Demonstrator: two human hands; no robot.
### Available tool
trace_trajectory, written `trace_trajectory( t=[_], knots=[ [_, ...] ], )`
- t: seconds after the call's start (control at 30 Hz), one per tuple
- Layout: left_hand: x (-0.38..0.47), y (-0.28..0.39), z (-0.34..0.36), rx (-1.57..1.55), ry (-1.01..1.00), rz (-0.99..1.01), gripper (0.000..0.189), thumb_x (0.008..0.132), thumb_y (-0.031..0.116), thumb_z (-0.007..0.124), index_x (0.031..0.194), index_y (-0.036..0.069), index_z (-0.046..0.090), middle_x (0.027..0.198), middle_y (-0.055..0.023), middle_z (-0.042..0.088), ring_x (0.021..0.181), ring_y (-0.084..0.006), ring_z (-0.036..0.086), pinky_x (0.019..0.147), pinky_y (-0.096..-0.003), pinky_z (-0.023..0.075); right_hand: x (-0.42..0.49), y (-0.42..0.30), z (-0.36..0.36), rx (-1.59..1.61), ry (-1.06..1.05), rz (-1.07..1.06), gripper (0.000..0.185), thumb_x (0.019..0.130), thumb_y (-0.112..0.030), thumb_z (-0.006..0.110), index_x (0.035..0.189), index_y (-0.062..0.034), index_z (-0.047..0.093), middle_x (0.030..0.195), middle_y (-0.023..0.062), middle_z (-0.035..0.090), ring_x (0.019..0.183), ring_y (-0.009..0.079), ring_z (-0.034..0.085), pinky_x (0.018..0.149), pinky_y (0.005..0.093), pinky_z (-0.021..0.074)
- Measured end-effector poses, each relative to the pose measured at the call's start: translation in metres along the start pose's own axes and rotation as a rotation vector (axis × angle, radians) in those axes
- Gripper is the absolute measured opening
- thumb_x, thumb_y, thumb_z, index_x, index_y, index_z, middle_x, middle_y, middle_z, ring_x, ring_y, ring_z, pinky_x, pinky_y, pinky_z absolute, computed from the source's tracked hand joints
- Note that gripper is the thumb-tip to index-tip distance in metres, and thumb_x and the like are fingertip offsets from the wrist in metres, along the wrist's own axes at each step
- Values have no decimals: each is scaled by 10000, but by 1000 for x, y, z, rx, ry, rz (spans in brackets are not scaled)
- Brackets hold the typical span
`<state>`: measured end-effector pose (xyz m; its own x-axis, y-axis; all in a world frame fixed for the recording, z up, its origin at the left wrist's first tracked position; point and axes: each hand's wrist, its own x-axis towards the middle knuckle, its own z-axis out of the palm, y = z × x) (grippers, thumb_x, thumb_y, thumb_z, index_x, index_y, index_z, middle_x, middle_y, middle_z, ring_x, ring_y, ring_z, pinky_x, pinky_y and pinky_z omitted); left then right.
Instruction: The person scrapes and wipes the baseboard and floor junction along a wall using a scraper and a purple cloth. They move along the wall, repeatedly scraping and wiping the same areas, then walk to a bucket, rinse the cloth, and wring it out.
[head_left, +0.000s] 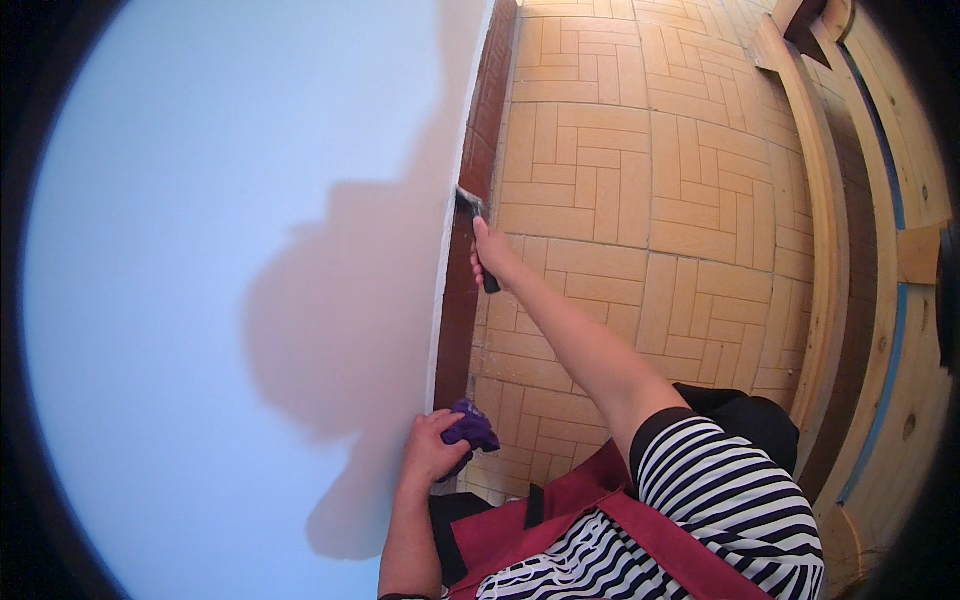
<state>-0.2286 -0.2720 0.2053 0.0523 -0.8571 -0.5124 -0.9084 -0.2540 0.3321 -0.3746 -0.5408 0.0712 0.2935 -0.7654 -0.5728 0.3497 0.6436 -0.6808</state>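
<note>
My right hand (491, 251) grips the black handle of a scraper (471, 199). The scraper's head meets the dark red-brown tile baseboard (457, 330) close to its upper edge, where a white strip (439, 300) borders the wall. Bunched in my left hand (435, 446) is a purple cloth (472, 427), held near the wall at the lower end of the visible baseboard. My fingers hide part of both the handle and the cloth.
A pale wall (187, 225) fills the left side and carries my shadow. Wood-pattern floor tiles (577, 165) run alongside the baseboard, with small pale specks near it. On the right stands a wooden bench-like frame (825, 225) with long rails.
</note>
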Motion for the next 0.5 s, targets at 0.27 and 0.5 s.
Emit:
trace_trajectory(
  t=[0.27, 0.5],
  knots=[
    [3, -11, 9, -2, -2, -55, 509, 638, 203, 734, 1132, 91, 687, 1231, -147, 620, 1108, -344, 538, 1012, -400, 440, 36, -22, -17, 37, 29, -14, 526, 991, -538, 362, 820, -50, 458, 583, 73, 486, 425, 179, 484, 359, 350, 446],
    [-1, -6, 8, 13, 66, -17, 499, 639, 199, 732, 1125, 95, 688, 1235, -148, 617, 1120, -345, 534, 1006, -405, 445, -31, 43, 19, 120, 14, -9, 505, 1009, -513, 330, 847, -46, 431, 587, 79, 478, 413, 183, 488, 341, 349, 435]
  ],
)
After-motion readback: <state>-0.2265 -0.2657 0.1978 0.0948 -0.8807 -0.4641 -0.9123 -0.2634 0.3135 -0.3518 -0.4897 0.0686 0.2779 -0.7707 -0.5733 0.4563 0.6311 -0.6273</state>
